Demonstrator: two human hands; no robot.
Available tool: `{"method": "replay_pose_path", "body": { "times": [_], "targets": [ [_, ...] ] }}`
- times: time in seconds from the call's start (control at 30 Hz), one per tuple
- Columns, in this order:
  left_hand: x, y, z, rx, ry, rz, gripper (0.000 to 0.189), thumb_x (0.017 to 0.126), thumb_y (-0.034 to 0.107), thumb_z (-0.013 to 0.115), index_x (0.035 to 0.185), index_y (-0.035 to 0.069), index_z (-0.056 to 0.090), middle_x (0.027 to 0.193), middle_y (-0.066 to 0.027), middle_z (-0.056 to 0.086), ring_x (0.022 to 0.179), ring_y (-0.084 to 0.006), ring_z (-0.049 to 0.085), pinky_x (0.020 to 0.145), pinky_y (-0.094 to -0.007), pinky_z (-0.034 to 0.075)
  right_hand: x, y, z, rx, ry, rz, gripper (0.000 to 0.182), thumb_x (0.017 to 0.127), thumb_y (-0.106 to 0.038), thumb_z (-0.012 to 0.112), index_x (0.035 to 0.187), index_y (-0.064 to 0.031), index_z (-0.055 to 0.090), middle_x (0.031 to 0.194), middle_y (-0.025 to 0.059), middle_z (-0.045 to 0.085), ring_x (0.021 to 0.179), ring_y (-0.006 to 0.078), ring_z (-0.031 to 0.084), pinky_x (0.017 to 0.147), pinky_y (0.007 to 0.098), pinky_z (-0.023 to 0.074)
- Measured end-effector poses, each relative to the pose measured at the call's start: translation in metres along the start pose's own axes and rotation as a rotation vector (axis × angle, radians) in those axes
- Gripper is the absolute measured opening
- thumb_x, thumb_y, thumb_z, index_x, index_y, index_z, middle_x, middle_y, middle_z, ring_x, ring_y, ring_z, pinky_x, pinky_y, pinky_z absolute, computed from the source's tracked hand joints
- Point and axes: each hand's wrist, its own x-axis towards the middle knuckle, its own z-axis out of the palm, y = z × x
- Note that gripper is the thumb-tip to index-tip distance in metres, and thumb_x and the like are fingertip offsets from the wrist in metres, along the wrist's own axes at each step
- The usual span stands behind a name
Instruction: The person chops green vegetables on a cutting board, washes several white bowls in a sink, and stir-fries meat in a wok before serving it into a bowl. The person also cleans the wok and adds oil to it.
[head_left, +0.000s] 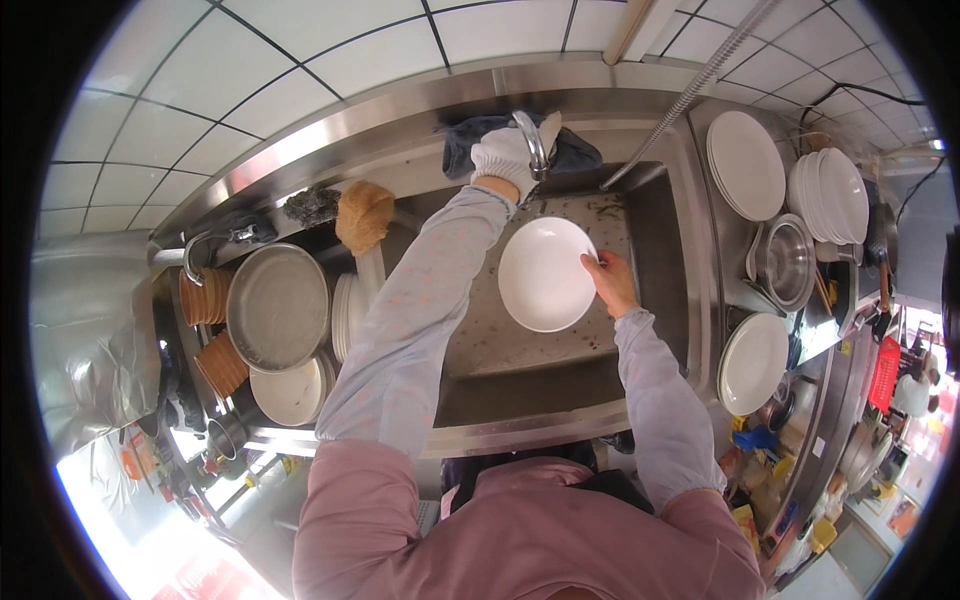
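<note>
A white plate or shallow bowl (547, 274) is held over the right sink basin (517, 352). My bare right hand (613, 283) grips its right rim, thumb over the edge. My left hand (501, 153), in a white knit glove, reaches to the chrome faucet (532, 139) at the back of the sink. The spout passes in front of that hand, so its fingers are mostly hidden and their grip is unclear. A dark cloth (461, 146) lies behind and beside the glove. Small food scraps are scattered on the basin floor.
On the right counter stand stacked white plates (746, 166), white bowls (832, 195), a steel bowl (784, 262) and more plates (754, 364). The left basin holds a round metal pan (278, 307) and brown bowls (204, 296). A sponge (364, 217) and steel wool (311, 207) sit behind. A metal hose (694, 90) slants down.
</note>
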Motion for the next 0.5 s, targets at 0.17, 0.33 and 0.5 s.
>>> {"method": "replay_pose_path", "body": {
  "times": [0.17,0.33,0.5],
  "targets": [
    [-0.022,0.010,-0.035,0.026,-0.128,0.032,0.042,0.093,0.042,0.043,0.116,0.010,0.056,0.092,-0.0185,0.067,0.085,-0.0366,0.066,0.071,-0.0472,0.051,-0.027,-0.004,-0.011,-0.213,0.091,-0.175,0.019,0.081,-0.016,0.063,0.093,-0.0015,0.063,0.077,0.0150,0.065,0.068,0.0263,0.064,0.060,0.0375,0.0483],
    [-0.099,-0.026,-0.035,-0.037,0.180,0.370,0.046,0.085,0.024,0.060,0.129,0.013,0.050,0.113,-0.0156,0.061,0.102,-0.0324,0.059,0.084,-0.0429,0.049,-0.074,-0.019,0.000,-0.922,0.300,-0.601,0.018,0.085,-0.010,0.054,0.102,-0.0075,0.054,0.085,0.0156,0.062,0.076,0.0365,0.062,0.066,0.0464,0.0504],
    [-0.173,-0.028,0.005,-0.434,-0.161,-0.087,0.068,0.076,0.038,0.072,0.133,0.010,0.047,0.122,-0.0177,0.057,0.110,-0.0353,0.056,0.093,-0.0419,0.045,-0.110,-0.040,-0.031,-0.597,0.344,-0.496,0.017,0.088,-0.016,0.054,0.101,-0.0041,0.052,0.086,0.0209,0.062,0.079,0.0418,0.060,0.067,0.0489,0.0474]
  ]
}}
